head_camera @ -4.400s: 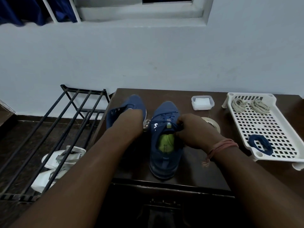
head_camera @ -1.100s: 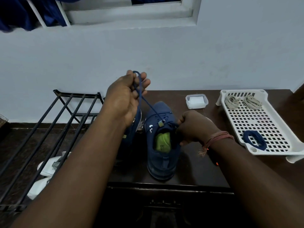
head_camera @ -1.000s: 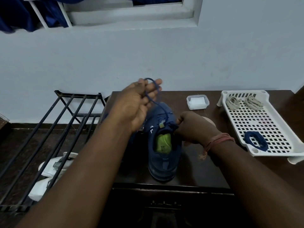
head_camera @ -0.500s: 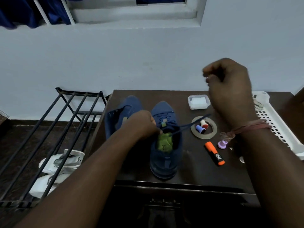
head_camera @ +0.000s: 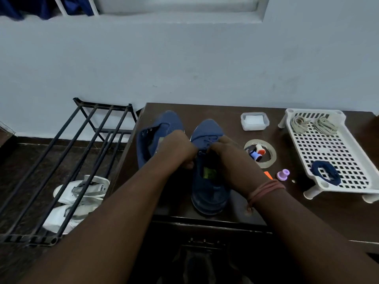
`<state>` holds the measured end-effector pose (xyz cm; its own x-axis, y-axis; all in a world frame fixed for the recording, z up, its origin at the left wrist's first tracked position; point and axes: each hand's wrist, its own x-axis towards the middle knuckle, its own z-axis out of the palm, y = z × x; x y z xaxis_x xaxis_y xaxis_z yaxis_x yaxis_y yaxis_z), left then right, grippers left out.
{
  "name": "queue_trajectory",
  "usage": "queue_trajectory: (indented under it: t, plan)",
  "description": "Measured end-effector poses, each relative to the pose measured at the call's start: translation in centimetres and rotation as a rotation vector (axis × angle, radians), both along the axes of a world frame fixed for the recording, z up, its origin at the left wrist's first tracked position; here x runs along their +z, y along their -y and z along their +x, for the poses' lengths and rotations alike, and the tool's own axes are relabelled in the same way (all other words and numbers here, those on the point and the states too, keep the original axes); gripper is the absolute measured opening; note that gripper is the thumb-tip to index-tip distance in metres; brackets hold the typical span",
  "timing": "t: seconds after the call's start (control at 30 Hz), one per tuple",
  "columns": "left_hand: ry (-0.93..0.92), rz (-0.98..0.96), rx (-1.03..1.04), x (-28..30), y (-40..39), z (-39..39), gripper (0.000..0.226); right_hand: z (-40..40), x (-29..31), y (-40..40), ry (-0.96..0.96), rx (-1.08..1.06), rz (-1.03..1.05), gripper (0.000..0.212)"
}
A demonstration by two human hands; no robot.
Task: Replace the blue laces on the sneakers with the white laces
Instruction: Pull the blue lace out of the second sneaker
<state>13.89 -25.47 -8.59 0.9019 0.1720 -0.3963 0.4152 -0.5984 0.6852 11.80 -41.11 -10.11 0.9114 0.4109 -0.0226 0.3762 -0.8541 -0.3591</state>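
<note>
Now both hands, left hand and right hand, grip clenched on the blue lace at the laced blue fabric sneaker between them, risk jerking it into the unlaced blue sneaker just left.

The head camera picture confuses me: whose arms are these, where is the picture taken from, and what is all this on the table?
There is no machine here. A person wears a camera on the head, so you look down along their own arms. The left hand and right hand meet over the lacing of the right sneaker; what their fingers grip is hidden. The left sneaker beside it shows bare eyelets. On the dark table stands a white tray with two bundles of white laces and a coiled blue lace. Also there: a tape roll, a small clear box, and a shoe rack to the left.
</note>
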Motion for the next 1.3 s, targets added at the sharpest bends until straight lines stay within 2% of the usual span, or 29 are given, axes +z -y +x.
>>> queue_trajectory:
  t: [0.17, 0.23, 0.3, 0.4, 0.53, 0.57, 0.63, 0.7, 0.77, 0.87, 0.93, 1.03, 1.13, 1.2, 1.3]
  plan:
    - [-0.130, -0.095, 0.044, -0.2, -0.1, 0.2, 0.010, -0.1, -1.2, -0.4, 0.017, -0.031, -0.038, 0.029]
    - [-0.160, -0.107, 0.034, -0.2, -0.3, 0.4, 0.011, -0.1, -1.0, -0.8, 0.019, -0.050, -0.034, 0.022]
    - [-0.182, -0.117, 0.039, 0.1, -0.3, 0.4, 0.013, -0.3, -0.3, -0.9, 0.034, -0.069, 0.122, 0.014]
    - [-0.212, -0.123, 0.058, 0.8, -0.3, 0.3, 0.012, 0.0, 2.2, -0.4, -0.119, -0.151, 0.532, 0.038]
    - [-0.207, -0.182, 0.070, 1.4, -0.3, -0.2, 0.010, 1.3, 5.8, 0.6, -0.371, -0.411, 0.906, 0.047]
    - [-0.201, -0.184, 0.071, 1.5, 0.0, -0.3, 0.010, 1.6, 5.8, 1.1, -0.445, -0.432, 0.924, 0.051]
    - [-0.195, -0.190, 0.074, 1.5, 0.1, -0.1, 0.011, 1.5, 5.6, 2.0, -0.506, -0.395, 0.737, 0.060]
    - [-0.203, -0.173, 0.061, 1.5, 0.3, -0.2, 0.011, 1.0, 5.8, 2.2, -0.458, -0.363, 0.593, 0.052]
    - [-0.201, -0.154, 0.054, 1.3, 0.3, -0.3, 0.011, 0.6, 6.4, 2.4, -0.495, -0.329, 0.757, 0.040]
    - [-0.194, -0.153, 0.054, 1.0, 0.2, -0.3, 0.013, 0.8, 7.4, 2.8, -0.549, -0.366, 1.152, 0.046]
    - [-0.149, -0.109, 0.016, 1.0, 0.3, -0.3, 0.017, 1.0, 7.7, 3.0, -0.494, -0.403, 1.272, 0.050]
    - [-0.047, 0.040, -0.161, 0.9, 0.7, -0.1, 0.034, 0.7, 7.8, 2.7, -0.589, -0.337, 1.443, 0.050]
    - [-0.057, 0.195, -0.322, 1.5, 1.3, 0.2, 0.056, 0.6, 7.5, 2.2, -0.585, -0.253, 1.451, 0.052]
    - [-0.047, 0.235, -0.383, 2.2, 1.6, 0.0, 0.054, 0.7, 7.8, 1.9, -0.560, -0.218, 1.574, 0.047]
    - [0.049, 0.221, -0.372, 2.2, 1.4, -0.4, 0.038, 1.1, 8.5, 2.0, -0.510, -0.177, 1.753, 0.053]
